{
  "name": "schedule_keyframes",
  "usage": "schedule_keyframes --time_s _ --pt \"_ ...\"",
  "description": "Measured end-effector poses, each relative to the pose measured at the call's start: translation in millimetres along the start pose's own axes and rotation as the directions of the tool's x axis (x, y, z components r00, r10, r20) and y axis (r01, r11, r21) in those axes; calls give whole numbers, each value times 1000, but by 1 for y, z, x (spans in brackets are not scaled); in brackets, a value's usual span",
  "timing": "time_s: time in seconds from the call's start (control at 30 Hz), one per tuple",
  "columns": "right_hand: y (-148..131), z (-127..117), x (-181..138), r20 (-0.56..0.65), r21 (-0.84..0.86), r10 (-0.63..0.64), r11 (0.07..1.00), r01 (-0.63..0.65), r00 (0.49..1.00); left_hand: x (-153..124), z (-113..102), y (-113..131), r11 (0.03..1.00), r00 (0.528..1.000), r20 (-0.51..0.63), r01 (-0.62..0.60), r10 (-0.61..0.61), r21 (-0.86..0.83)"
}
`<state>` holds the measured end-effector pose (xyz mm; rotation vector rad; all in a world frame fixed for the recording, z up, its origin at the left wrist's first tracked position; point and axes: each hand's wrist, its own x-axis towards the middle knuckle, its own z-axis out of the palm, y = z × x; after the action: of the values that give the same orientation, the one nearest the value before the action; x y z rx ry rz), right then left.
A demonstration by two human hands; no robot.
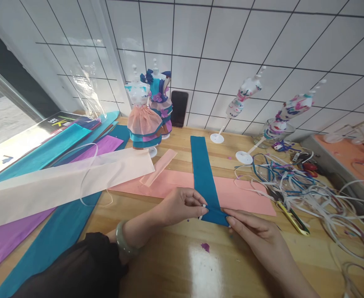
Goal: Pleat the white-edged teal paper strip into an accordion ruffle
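Observation:
A long teal fabric strip (204, 174) runs from the back of the table toward me, crossing over a wider salmon-pink strip (244, 192). My left hand (183, 205) pinches the near left edge of the teal strip, with a small white piece showing by its fingertips. At the strip's near right corner, my right hand (256, 234) grips the edge between thumb and fingers. Between both hands the near end looks creased or folded over. A short peach strip (158, 167) lies on the pink one, left of the teal strip.
Cream (70, 182), purple and teal strips spread across the left. Behind stand two dressed mini mannequins (144, 120), a phone (179, 108) against the tiles and two bare-stand mannequins (244, 97). On the right are tangled ribbons (278, 174) and a yellow cutter (293, 219).

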<state>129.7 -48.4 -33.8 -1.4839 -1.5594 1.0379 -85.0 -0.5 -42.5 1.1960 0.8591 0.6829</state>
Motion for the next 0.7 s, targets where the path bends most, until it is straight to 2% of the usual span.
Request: schedule_keyframes --time_s 0.17,0.4,0.7 --pt "5 -2 -1 17 57 62 996 -63 998 1 -1 -2 998 999 11 -30 30 -51" --pt "3 -4 0 36 18 28 999 -28 999 3 0 -3 995 998 37 -46 49 -85" --pt "3 -5 0 29 61 45 997 -47 999 0 -1 0 993 997 48 -47 53 -108"
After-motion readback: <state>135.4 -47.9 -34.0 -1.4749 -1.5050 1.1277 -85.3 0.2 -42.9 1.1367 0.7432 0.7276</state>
